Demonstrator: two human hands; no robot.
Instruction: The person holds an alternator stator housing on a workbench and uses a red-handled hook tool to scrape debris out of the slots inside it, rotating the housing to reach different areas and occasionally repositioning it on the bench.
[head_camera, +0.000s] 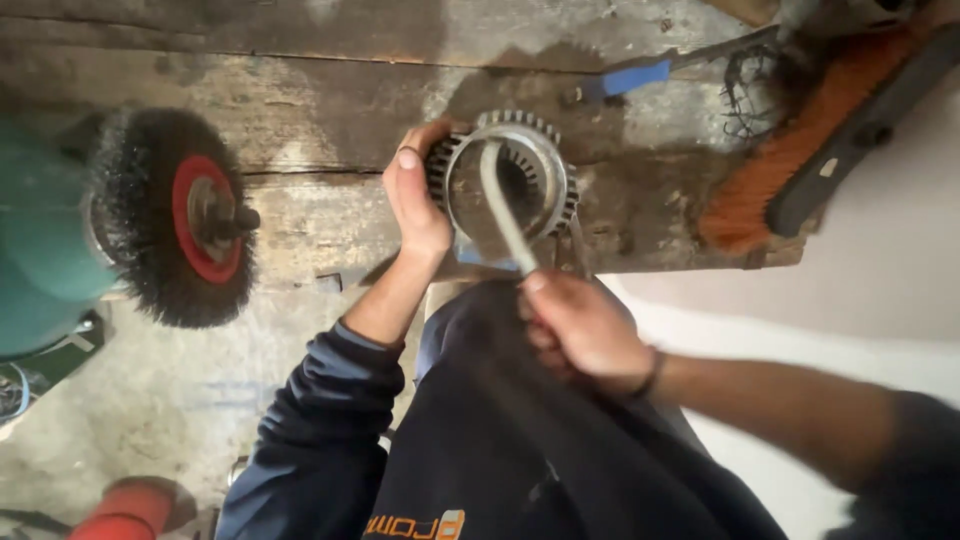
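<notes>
Head view: left hand (415, 200) grips toothed ring (505, 170); right hand (580, 330) clutches metal rod (503, 205).

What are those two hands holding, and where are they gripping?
Left hand grips the toothed metal ring by its outer left edge; right hand holds a metal tool by its lower end.

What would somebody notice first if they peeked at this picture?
Probably the shiny toothed metal ring in the middle, on the worn wooden bench. The left hand grips its side, while the right hand holds a bent metal rod reaching into it. Next, the big bristly wire wheel with a red hub at the left, and the orange brush at the upper right.
</notes>
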